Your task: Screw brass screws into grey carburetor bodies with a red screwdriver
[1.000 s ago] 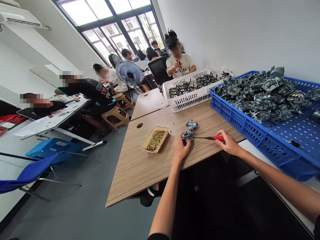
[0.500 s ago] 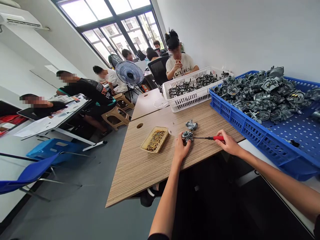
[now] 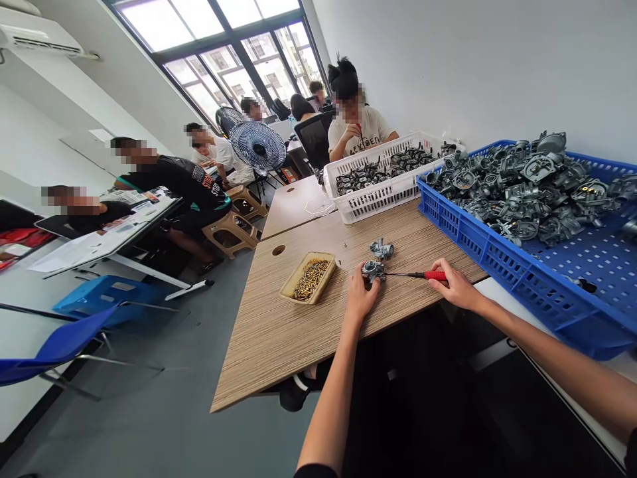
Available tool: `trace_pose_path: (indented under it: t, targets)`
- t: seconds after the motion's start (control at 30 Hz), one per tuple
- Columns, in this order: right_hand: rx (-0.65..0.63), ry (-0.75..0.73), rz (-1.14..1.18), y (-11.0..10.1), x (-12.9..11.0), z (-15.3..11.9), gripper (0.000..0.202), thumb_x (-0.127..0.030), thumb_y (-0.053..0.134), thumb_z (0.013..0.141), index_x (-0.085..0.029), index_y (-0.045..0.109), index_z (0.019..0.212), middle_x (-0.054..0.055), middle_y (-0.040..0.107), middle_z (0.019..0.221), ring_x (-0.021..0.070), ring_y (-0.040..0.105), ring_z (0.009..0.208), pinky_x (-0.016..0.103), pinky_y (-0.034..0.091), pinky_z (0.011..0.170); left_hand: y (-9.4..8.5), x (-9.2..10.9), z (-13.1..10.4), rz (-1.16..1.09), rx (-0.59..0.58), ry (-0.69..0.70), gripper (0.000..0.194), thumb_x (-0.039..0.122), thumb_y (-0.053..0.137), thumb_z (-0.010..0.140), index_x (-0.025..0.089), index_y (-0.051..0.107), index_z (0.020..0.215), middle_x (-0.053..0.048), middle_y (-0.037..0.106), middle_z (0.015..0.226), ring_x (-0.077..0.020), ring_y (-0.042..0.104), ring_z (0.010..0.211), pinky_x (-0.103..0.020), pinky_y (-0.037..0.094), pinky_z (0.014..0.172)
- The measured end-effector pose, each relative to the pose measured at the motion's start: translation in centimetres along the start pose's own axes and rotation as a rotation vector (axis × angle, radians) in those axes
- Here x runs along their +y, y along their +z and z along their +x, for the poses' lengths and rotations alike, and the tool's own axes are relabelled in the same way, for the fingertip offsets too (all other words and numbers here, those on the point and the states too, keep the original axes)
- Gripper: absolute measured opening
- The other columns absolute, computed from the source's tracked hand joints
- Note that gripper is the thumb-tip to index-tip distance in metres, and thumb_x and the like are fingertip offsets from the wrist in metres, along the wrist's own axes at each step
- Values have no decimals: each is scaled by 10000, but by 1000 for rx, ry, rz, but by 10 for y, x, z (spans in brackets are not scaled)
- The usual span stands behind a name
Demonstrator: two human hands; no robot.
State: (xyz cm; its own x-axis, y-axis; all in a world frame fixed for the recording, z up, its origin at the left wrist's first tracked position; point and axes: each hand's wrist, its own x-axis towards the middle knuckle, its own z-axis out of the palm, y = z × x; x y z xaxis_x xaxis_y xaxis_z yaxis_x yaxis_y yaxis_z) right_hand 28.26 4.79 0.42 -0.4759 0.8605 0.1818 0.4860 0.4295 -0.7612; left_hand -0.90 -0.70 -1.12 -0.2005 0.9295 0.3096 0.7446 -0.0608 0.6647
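My left hand (image 3: pixel 361 297) grips a small metal carburetor (image 3: pixel 372 269) on the wooden table, fingers on its left and near sides. In my right hand (image 3: pixel 455 287) is the red handle of a screwdriver (image 3: pixel 428 275). Its dark shaft points left, and the tip meets the right side of the carburetor. What the tip engages is too small to make out. Just behind lies a second carburetor (image 3: pixel 381 249), touched by neither hand. Left of my left hand stands a yellowish tray (image 3: pixel 324 290) full of small brass-coloured parts.
A blue crate (image 3: pixel 507 275) heaped with carburetors stands at the right. Behind the table is a white basket (image 3: pixel 371 211) of dark-topped metal parts, with a co-worker (image 3: pixel 359 126) seated beyond it. The table's front edge (image 3: pixel 298 373) runs close to my forearms.
My hands, the carburetor and the screwdriver keep nearly the same position. Behind the white basket, the co-worker's raised hand and head have shifted slightly, and a red-handled tool now shows there.
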Motion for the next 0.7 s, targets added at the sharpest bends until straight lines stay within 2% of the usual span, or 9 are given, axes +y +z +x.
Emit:
trace_pose_path:
  t: [0.1,0.27,0.5,0.6,0.7]
  targets:
    - [24,5,-7,1,1,0,201,-410,539,926,-253,442,1007,3,624,813,204,587,707,317,425,700,0,0,0,8,3,-2,508,319,584,915,214,478,1400,-89,680,1126,-230,581,982,-362,481,921]
    - [34,7,-25,4,3,2,243,-481,461,988,-259,448,891,-10,583,725,204,572,687,311,401,672,0,-1,0,10,15,8,500,324,588,912,213,490,1389,-87,681,1100,-226,581,968,-351,480,902]
    - [29,-5,-23,2,3,-1,219,-418,514,947,-251,444,1070,1,630,798,211,596,703,321,427,701,1,-1,0,2,14,3,506,321,586,912,215,485,1396,-85,680,1108,-226,579,969,-355,480,909]
    - [28,-4,-29,3,5,0,182,-408,514,943,-254,441,1007,15,634,824,218,606,741,322,426,708,1,-1,0,-2,17,4,512,326,587,911,210,484,1399,-85,683,1102,-226,586,973,-353,481,909]
    - [16,16,-33,4,6,1,206,-457,458,987,-259,449,934,0,601,750,215,588,716,319,407,694,1,-1,0,0,18,3,513,330,589,909,213,486,1397,-84,683,1112,-224,591,969,-355,481,916]
